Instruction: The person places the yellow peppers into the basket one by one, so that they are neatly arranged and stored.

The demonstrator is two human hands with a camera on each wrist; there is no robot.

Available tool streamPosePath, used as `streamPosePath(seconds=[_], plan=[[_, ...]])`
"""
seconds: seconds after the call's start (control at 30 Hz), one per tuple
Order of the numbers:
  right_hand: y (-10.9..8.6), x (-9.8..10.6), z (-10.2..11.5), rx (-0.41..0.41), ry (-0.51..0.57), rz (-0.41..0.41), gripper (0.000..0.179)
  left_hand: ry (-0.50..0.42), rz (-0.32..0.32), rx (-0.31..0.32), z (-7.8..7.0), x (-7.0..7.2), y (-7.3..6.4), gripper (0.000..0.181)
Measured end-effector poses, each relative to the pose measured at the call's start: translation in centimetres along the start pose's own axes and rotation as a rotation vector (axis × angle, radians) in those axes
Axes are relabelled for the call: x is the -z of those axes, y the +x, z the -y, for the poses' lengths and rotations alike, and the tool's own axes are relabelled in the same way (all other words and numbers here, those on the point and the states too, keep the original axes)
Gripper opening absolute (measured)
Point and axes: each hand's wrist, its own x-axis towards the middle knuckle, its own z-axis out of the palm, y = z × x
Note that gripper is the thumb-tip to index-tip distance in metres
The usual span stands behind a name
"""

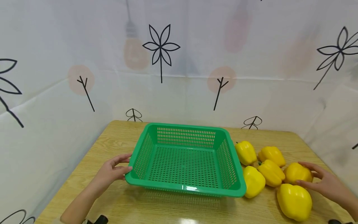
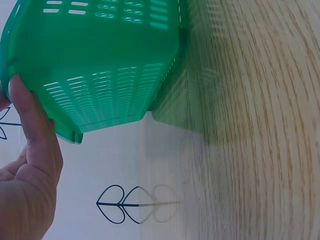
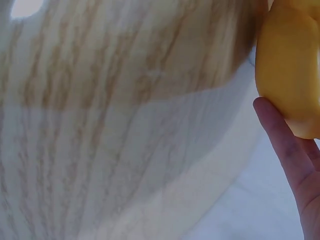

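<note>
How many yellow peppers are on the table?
6: two peppers beside the basket, two further right, one at the right hand, one in front.

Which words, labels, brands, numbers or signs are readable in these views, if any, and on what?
None readable in any view.
Green rectangular plastic basket: no lettering visible.
Glossy yellow bell peppers: no stickers or print visible.
White patterned cloth backdrop: black line-drawn flowers and twigs, no letters; pale mark inside the orange bulb-shaped print too blurred to make out.
Light wood-grain table: no markings beyond grain.
</note>
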Motion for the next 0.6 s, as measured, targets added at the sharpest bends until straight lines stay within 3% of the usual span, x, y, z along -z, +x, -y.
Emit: streamPosePath(seconds=[0.6], plan=[[-0.4,0.6,1.2,0.021,-0.017,-0.139,0.083,-0.006,0.000,-0.005,0.2,0.0,0.1,0.060]])
